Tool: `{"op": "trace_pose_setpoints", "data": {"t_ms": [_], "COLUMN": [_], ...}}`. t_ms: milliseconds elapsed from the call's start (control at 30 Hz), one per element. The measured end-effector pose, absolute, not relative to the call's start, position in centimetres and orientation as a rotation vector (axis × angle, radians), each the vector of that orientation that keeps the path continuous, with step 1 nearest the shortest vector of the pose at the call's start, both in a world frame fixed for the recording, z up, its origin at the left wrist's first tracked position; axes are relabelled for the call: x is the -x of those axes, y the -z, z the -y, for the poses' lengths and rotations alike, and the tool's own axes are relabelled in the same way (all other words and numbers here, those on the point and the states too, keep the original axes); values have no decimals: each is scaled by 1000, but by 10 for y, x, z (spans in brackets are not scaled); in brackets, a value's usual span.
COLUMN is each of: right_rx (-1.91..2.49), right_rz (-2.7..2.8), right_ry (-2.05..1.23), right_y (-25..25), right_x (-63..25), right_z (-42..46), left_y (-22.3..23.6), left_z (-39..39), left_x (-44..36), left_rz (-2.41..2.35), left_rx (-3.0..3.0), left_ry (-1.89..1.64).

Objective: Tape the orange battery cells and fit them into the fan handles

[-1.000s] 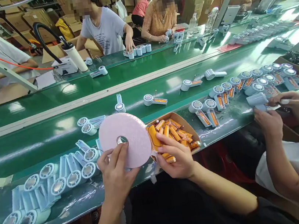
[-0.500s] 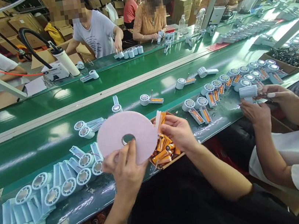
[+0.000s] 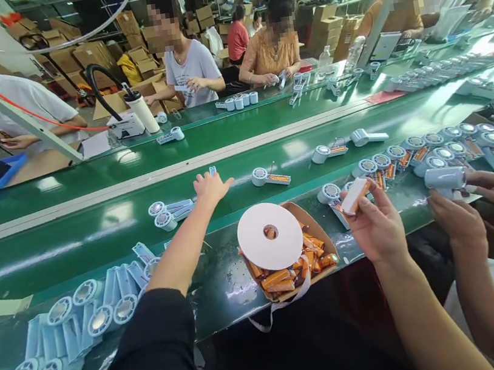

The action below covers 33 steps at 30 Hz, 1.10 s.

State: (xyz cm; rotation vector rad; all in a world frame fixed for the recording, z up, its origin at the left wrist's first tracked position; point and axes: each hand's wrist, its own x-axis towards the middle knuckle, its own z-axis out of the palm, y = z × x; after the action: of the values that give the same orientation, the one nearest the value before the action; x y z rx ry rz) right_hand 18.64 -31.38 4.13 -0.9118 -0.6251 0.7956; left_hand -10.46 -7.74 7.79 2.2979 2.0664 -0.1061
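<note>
My left hand [image 3: 211,189] reaches far over the green belt [image 3: 97,230] and closes down on a pale blue fan housing [image 3: 212,169]; only the tip of the housing's handle shows above my fingers. My right hand [image 3: 374,222] is raised near the belt's front edge and pinches an orange battery [image 3: 355,195] with a white strip of tape along it. The flat white tape roll [image 3: 270,235] lies on top of the orange batteries in the cardboard box [image 3: 300,208], between my two arms.
Several blue fan housings [image 3: 65,333] are heaped at the near left, and two more [image 3: 163,214] lie beside my left hand. A co-worker's hands [image 3: 458,219] hold a fan [image 3: 443,177] at the right, behind rows of fans [image 3: 425,147]. People sit across the far belt.
Both hands let go of the tape roll, which now rests on the battery box. My left hand went out to a housing on the belt; my right hand moved right with a taped battery.
</note>
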Motion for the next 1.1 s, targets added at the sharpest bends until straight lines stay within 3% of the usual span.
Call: {"op": "trace_pose_setpoints", "data": {"t_ms": [267, 467, 667, 1100], "right_rx": [963, 1049, 1425, 1665], "right_rz": [765, 1331, 2032, 2763], "right_ry": [-868, -996, -735, -332], "right_y": [-62, -54, -27, -22], "right_x": [-202, -148, -94, -65], "right_z": [294, 172, 85, 86], "left_y": [-42, -34, -33, -9], "left_z": [36, 35, 34, 46], "left_x": [111, 125, 131, 102], "left_rz": [-1625, -1435, -1450, -1581], "left_rx": [-2434, -2453, -2435, -2358], "left_ry": [392, 380, 204, 54]}}
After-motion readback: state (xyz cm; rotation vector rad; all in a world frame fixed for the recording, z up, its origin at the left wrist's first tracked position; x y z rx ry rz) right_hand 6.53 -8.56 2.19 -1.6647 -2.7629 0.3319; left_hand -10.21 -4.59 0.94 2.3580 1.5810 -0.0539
